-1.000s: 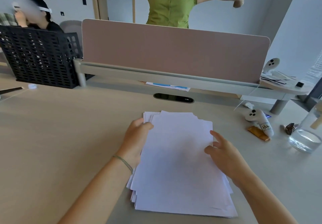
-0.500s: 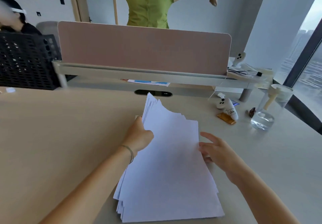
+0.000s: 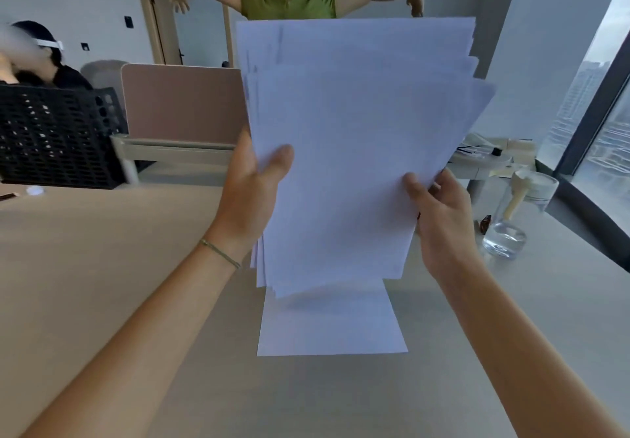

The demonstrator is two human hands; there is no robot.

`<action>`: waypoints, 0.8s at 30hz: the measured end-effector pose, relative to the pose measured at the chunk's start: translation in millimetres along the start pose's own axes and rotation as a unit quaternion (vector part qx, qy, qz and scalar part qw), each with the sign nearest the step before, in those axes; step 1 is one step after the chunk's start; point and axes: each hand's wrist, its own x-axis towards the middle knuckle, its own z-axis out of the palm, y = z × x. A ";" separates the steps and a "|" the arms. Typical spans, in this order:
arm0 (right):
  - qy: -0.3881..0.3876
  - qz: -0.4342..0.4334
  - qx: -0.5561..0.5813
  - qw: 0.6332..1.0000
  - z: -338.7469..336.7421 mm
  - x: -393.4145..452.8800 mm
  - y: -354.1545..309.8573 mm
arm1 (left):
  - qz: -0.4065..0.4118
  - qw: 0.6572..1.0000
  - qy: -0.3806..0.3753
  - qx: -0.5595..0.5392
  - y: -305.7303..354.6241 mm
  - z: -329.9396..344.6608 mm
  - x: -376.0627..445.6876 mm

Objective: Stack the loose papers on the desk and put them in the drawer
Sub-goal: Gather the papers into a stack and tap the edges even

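A thick stack of white papers (image 3: 347, 151) stands upright in the air above the desk, its sheets unevenly fanned at the top and bottom. My left hand (image 3: 250, 195) grips its left edge, thumb on the near face. My right hand (image 3: 439, 219) grips its right edge lower down. One white sheet (image 3: 332, 325) lies flat on the beige desk (image 3: 119, 267) right under the raised stack. No drawer is in view.
A black mesh organizer (image 3: 58, 137) stands at the back left beside a pink divider panel (image 3: 184, 103). A glass jar with a wooden scoop (image 3: 514, 219) sits at the right by the window. One person stands behind the divider; another sits at far left.
The stack lay on the desk a second ago; both hands tipped it up by its far edge and lifted it upright. One sheet stayed behind on the desk.
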 end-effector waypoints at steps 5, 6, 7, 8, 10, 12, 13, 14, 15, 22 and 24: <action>0.006 -0.015 -0.002 1.000 4.7 -9.9 -0.4 | -0.032 0.999 0.016 -0.004 -13.3 -4.9 -9.9; 0.004 -0.007 0.002 1.000 6.0 -12.3 2.1 | -0.039 0.999 0.018 0.002 -16.4 -4.7 -13.1; 0.001 -0.002 0.006 1.000 7.5 -13.5 3.7 | -0.039 0.999 0.018 0.005 -17.4 -4.1 -14.7; -0.001 0.001 0.011 1.000 9.5 -13.7 3.3 | -0.032 0.999 0.015 0.005 -16.3 -3.0 -13.9; -0.001 0.002 0.025 1.000 12.5 -11.9 -1.1 | -0.011 1.000 0.010 -0.001 -10.7 -2.5 -8.0; -0.007 0.002 0.037 0.999 11.1 -7.9 -4.7 | 0.003 1.000 0.005 0.002 -6.4 -4.9 -2.6; -0.014 0.005 0.040 0.999 9.0 -6.9 -4.1 | 0.000 1.000 0.003 0.008 -8.2 -7.9 -2.8; -0.023 0.010 0.037 0.999 6.0 -8.0 -1.1 | -0.014 1.000 0.002 0.015 -12.3 -11.0 -6.6; -0.031 0.019 0.026 0.999 2.2 -10.9 5.7 | -0.034 0.999 0.001 0.025 -19.1 -14.6 -12.7; -0.035 0.031 -0.057 0.997 0.2 -25.2 29.9 | -0.092 0.994 -0.038 0.048 -35.9 -22.3 -23.4; -0.021 0.046 -0.063 0.997 3.6 -10.9 23.6 | -0.115 0.991 -0.031 0.063 -35.9 -28.6 -13.1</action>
